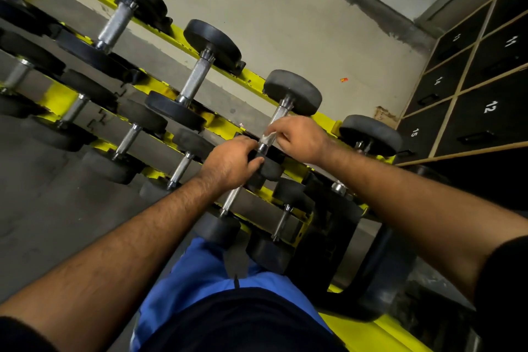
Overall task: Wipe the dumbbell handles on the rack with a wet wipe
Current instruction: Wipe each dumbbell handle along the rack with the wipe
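A yellow dumbbell rack (257, 80) runs diagonally from upper left to lower right, with black dumbbells on several tiers. On the top tier, the third dumbbell (294, 91) has a silver handle. My right hand (300, 137) presses a white wet wipe (267, 137) around the lower part of that handle. My left hand (231, 163) grips the near black head of the same dumbbell. Two other top-tier dumbbells (197, 77) (117, 26) lie to the left, their knurled handles bare.
Smaller dumbbells (183, 166) fill the lower tiers near my legs. Black numbered lockers (485, 88) stand at the right. A concrete wall (285, 8) is behind the rack. Another dumbbell (371, 134) sits at the rack's right end.
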